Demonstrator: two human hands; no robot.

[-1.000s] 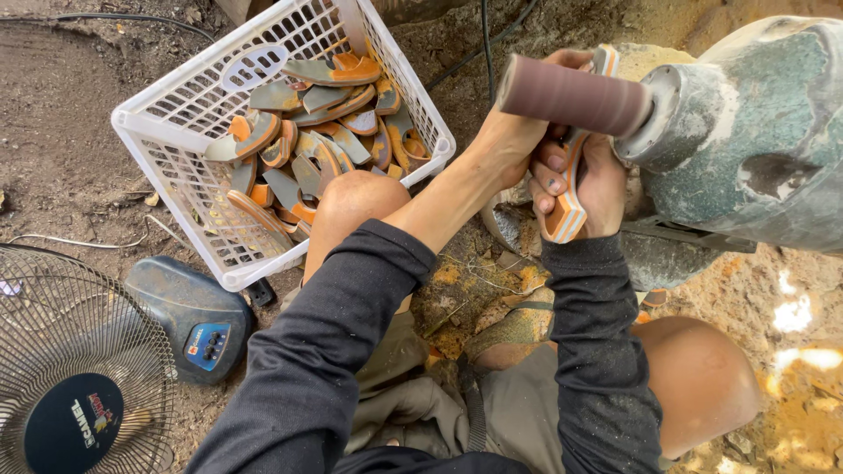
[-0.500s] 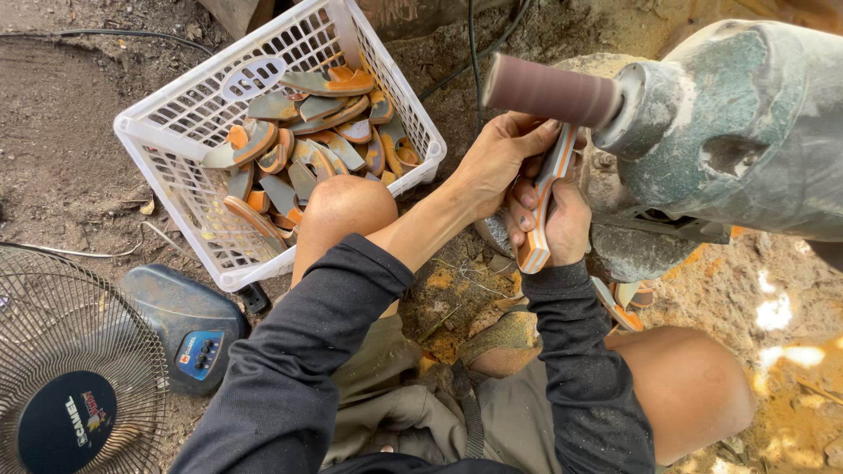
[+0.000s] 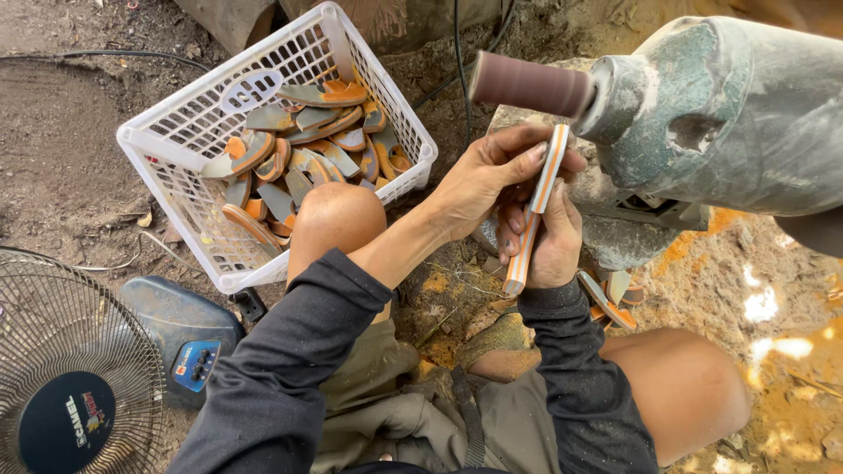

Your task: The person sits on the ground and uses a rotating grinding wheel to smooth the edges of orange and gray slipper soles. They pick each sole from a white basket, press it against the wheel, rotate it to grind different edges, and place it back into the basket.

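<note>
Striped sole piece (image 3: 536, 211) clasped between both hands' grip

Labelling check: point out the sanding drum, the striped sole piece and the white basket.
sanding drum (image 3: 529, 84), head view, middle of the brown sleeve.
striped sole piece (image 3: 534, 211), head view, orange-and-white edge between the hands.
white basket (image 3: 176, 136), head view, left rim.

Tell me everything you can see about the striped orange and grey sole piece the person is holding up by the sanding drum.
The striped orange and grey sole piece is a long, thin, layered slab seen edge-on, with orange, pale and grey bands running along its length. It looks like foam or rubber. It stands nearly upright, tilted slightly, its top end just below the brown cylindrical sanding drum; whether they touch cannot be told. The left hand pinches its upper part and the right hand cups its lower part.
</note>
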